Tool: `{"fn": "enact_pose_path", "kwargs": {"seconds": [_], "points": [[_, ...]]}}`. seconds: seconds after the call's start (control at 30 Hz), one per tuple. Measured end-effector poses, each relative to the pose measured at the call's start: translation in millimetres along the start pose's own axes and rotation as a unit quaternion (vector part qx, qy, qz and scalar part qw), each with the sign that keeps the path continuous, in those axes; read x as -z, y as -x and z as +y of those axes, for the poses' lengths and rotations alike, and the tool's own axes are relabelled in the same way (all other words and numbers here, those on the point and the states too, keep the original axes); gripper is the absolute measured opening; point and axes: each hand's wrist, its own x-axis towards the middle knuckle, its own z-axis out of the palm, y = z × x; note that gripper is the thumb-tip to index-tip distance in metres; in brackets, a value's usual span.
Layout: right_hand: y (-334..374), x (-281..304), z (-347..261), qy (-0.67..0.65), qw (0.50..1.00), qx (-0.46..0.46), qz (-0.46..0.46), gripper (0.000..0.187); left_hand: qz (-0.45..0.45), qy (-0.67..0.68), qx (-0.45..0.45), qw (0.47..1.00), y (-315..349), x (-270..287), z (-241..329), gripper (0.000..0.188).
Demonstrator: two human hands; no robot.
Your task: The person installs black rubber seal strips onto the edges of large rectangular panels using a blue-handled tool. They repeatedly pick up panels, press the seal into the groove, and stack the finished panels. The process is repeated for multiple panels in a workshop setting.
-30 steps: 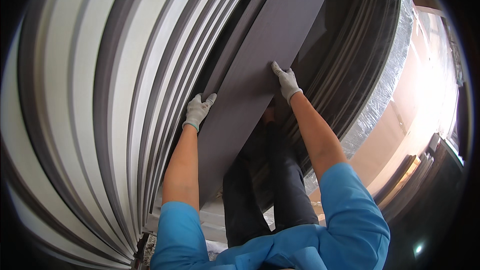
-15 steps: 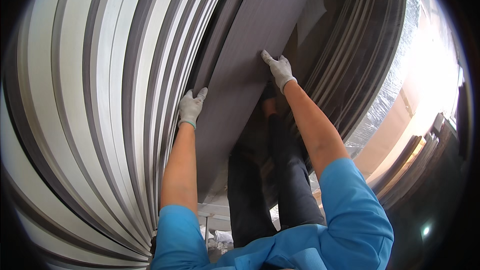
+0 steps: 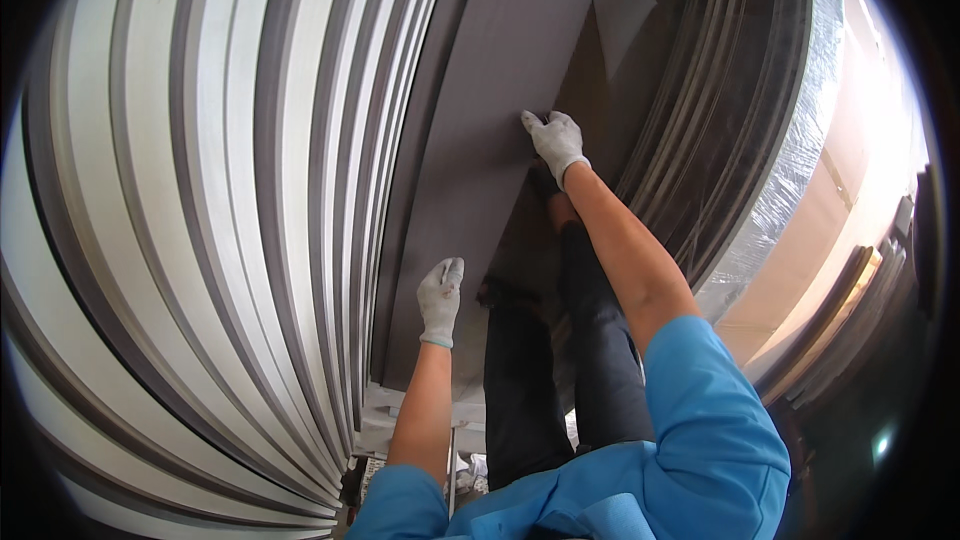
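A large dark grey board (image 3: 480, 140) stands on edge in front of me, leaning against a stack of panels. My left hand (image 3: 440, 300), in a pale grey glove, lies flat on the board's face low down, fingers together. My right hand (image 3: 555, 145), gloved too, is higher up and curls over the board's right edge, gripping it. Both bare forearms reach up from blue short sleeves. My legs in dark trousers (image 3: 560, 360) stand just right of the board.
Many upright panels with white and grey edges (image 3: 220, 200) fill the left. Darker stacked boards (image 3: 720, 110) stand at the right, with clear plastic wrap (image 3: 800, 160) and brown sheets (image 3: 850, 210) beyond. Pale scraps (image 3: 400, 420) lie on the floor by my feet.
My left hand has slid down the board's face. My right hand stays on the board's right edge. The view has tilted, so the board reaches further up.
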Motion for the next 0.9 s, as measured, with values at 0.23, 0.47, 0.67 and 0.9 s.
{"fn": "enact_pose_path", "kwargs": {"seconds": [0.23, 0.47, 0.67, 0.9], "points": [[15, 9, -9, 0.003, 1.000, 0.013, -0.010, 0.065, -0.061, 0.025, 0.004, 0.998, 21, 7, -6, 0.043], [73, 45, 17, 0.052, 0.989, 0.120, -0.065, 0.050, -0.097, 0.221, 0.109, 0.964, 79, 37, -29, 0.042], [134, 81, -3, 0.246, 0.947, 0.151, -0.139, 0.046, -0.079, 0.282, 0.145, 0.945, 164, 48, -67, 0.047], [152, 60, -88, 0.420, 0.837, 0.335, -0.108, 0.041, -0.027, 0.317, 0.224, 0.921, 234, 33, -155, 0.043]]}}
